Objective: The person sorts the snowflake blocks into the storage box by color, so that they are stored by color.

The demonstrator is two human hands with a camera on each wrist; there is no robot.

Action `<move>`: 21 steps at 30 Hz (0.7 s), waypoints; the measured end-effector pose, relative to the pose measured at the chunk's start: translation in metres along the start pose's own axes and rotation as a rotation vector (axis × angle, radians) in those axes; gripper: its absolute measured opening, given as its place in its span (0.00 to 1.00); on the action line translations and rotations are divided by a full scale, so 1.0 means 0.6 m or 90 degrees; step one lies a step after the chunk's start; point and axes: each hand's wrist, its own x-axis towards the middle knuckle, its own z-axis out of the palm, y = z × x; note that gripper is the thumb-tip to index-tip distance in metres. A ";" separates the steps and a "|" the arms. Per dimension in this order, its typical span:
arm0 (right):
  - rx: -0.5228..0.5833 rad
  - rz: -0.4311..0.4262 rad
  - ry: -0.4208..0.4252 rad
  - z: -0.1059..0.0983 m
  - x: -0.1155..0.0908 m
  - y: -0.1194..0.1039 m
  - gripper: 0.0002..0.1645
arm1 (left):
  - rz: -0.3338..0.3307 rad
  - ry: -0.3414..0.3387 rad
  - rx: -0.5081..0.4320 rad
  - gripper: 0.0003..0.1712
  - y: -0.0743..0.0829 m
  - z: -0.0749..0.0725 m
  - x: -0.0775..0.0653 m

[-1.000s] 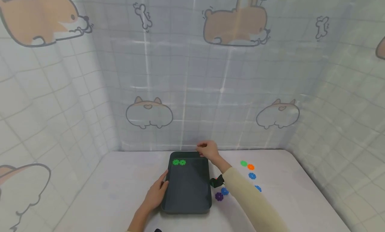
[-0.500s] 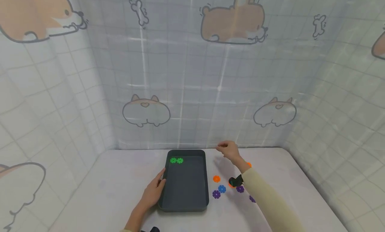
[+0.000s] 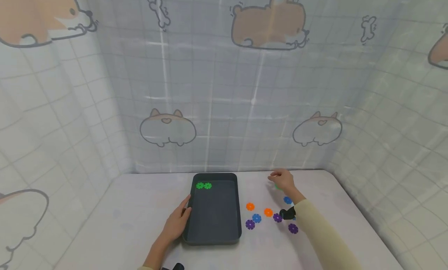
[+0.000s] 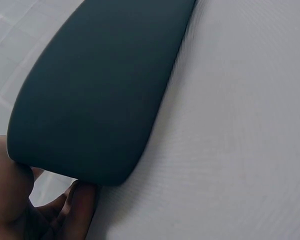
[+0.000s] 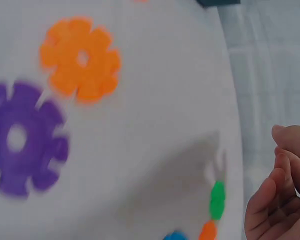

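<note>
A dark tray [image 3: 212, 215] lies on the table with two green flower-shaped plastic discs [image 3: 204, 185] side by side in its far left corner. My left hand [image 3: 176, 223] holds the tray's left edge, thumb at the rim; the left wrist view shows its fingers against the dark wall [image 4: 95, 95]. To the right of the tray my right hand [image 3: 282, 180] hovers over the far part of the table, fingers loosely bent, nothing visible between thumb and fingertips [image 5: 285, 172]. Below it, a green disc [image 3: 278, 187] is partly covered by the hand; the right wrist view shows that green disc [image 5: 217, 200] edge-on.
Several more discs lie right of the tray: orange [image 3: 250, 206], blue [image 3: 256, 218] and purple [image 3: 293, 228] among them. A black wrist device [image 3: 287, 213] on the right arm overlaps some. A patterned curtain [image 3: 224, 87] rises behind the table.
My right hand has moved right, from above the tray's far right corner to over the green disc. The left hand keeps its place at the tray, and the head view has shifted slightly.
</note>
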 end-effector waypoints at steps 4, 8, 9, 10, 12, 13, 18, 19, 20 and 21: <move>-0.014 0.030 -0.001 -0.008 0.000 0.024 0.19 | -0.003 0.004 -0.002 0.29 0.002 -0.002 -0.001; -0.035 0.053 -0.006 -0.017 -0.003 0.044 0.22 | -0.004 0.006 -0.003 0.29 0.002 -0.003 -0.001; -0.040 0.055 -0.008 -0.019 -0.004 0.049 0.22 | -0.005 0.005 -0.003 0.29 0.002 -0.003 -0.002; -0.043 0.057 -0.011 -0.021 -0.005 0.053 0.22 | -0.005 0.004 -0.002 0.29 0.002 -0.002 -0.002; -0.046 0.057 -0.015 -0.025 -0.007 0.059 0.22 | -0.011 0.002 -0.003 0.29 0.002 -0.001 -0.002; -0.046 0.056 -0.017 -0.026 -0.007 0.062 0.22 | -0.012 0.001 -0.002 0.29 0.002 -0.001 -0.002; -0.040 0.058 -0.025 -0.030 -0.008 0.071 0.22 | -0.014 -0.002 -0.003 0.29 0.003 -0.001 -0.004; -0.040 0.059 -0.027 -0.030 -0.008 0.072 0.21 | -0.014 -0.003 -0.004 0.29 0.004 -0.001 -0.004; -0.042 0.059 -0.029 -0.029 -0.008 0.073 0.22 | -0.014 -0.002 -0.005 0.29 0.005 -0.001 -0.004; -0.044 0.063 -0.030 -0.030 -0.008 0.074 0.22 | -0.014 -0.002 -0.005 0.29 0.005 -0.001 -0.004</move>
